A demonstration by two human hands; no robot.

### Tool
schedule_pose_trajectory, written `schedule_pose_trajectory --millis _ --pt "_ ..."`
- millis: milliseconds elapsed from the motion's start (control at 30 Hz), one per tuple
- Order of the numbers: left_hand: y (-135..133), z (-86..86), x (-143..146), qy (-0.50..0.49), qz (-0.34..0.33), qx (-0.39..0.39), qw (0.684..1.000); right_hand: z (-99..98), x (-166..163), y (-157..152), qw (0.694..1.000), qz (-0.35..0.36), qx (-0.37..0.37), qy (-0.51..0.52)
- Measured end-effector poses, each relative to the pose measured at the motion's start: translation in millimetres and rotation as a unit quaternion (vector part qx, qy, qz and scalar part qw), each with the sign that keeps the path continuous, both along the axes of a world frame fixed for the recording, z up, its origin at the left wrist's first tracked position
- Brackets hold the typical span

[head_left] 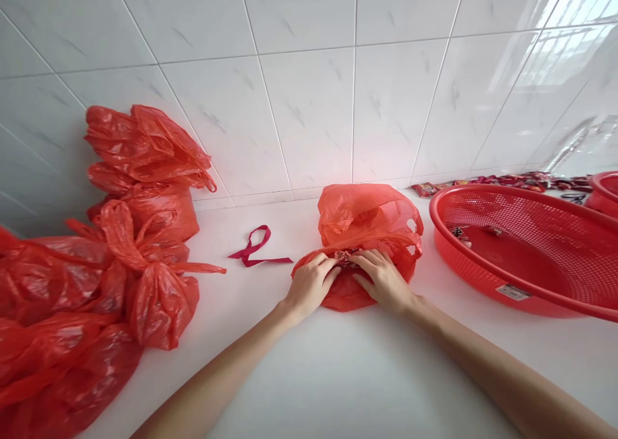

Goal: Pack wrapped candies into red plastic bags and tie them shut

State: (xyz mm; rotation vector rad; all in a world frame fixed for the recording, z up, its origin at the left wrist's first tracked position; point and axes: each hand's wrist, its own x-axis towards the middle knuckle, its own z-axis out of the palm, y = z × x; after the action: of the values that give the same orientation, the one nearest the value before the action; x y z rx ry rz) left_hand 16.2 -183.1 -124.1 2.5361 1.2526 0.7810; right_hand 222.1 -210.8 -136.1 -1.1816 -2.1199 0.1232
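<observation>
A red plastic bag (360, 214) lies on the white surface near the tiled wall, its top and handles puffed up behind my hands. My left hand (311, 284) and my right hand (383, 278) rest side by side on the bag's near part, fingers curled and pressing the plastic down around a small patterned item (342, 255) that shows between the fingertips. A dark red ribbon (255, 249) lies loose on the surface, left of the bag and apart from both hands.
Several tied red plastic bags (145, 233) are heaped at the left against the wall. A large red mesh basket (521, 246) stands at the right, a second red rim (606, 191) behind it. Small red wrapped packets (506, 181) lie along the wall.
</observation>
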Motion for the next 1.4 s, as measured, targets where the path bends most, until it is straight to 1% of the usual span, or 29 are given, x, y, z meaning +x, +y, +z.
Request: schedule_pose_trajectory --millis 100,167,233,333,433,600,733,867,1033,1100,1267,1333,1400 --pt "-1.8 1.9 0.5 -0.076 -0.037 0.008 0.996 10.2 0.7 -3.2 0.989 0.002 -0.07 0.13" --pt "-4.2 6.1 1.4 -0.123 -0.069 0.003 0.99 18.8 2.2 -6.4 0.967 0.016 -0.13 0.219" --pt "-7.4 12.3 2.7 -0.161 -0.091 -0.01 0.983 26.9 3.8 -9.3 0.941 0.038 -0.179 0.283" --pt "-12.7 23.3 4.5 -0.209 -0.093 -0.051 0.972 36.3 5.2 -12.7 0.906 0.078 -0.221 0.353" --pt "-18.1 33.9 5.3 -0.235 -0.091 -0.09 0.964 42.7 5.2 -15.7 0.878 0.117 -0.239 0.398" --pt "-26.3 47.2 6.4 -0.269 -0.106 -0.142 0.947 49.5 2.7 -21.5 0.853 0.16 -0.249 0.43" --pt "-29.6 52.0 9.5 -0.31 -0.097 -0.216 0.921 54.1 0.3 -24.8 0.816 0.186 -0.268 0.478" --pt "-30.9 53.9 12.3 -0.349 -0.094 -0.264 0.894 55.2 -0.2 -25.2 0.791 0.191 -0.289 0.505" --pt "-31.7 54.9 13.6 -0.396 -0.11 -0.341 0.845 49.7 0.9 -24.5 0.772 0.183 -0.319 0.518" --pt "-31.1 54.4 13.3 -0.412 -0.112 -0.359 0.83 48.7 1.0 -24.6 0.77 0.185 -0.331 0.513" --pt "-28.2 53.1 11.0 -0.449 -0.066 -0.347 0.821 52.2 0.1 -25.9 0.788 0.188 -0.325 0.488" --pt "-27.4 53.0 10.4 -0.452 -0.062 -0.351 0.817 53.7 -0.3 -26.3 0.791 0.176 -0.326 0.486" --pt "-27.2 53.1 10.1 -0.445 -0.068 -0.352 0.821 54.2 -0.3 -26.3 0.79 0.168 -0.332 0.487"
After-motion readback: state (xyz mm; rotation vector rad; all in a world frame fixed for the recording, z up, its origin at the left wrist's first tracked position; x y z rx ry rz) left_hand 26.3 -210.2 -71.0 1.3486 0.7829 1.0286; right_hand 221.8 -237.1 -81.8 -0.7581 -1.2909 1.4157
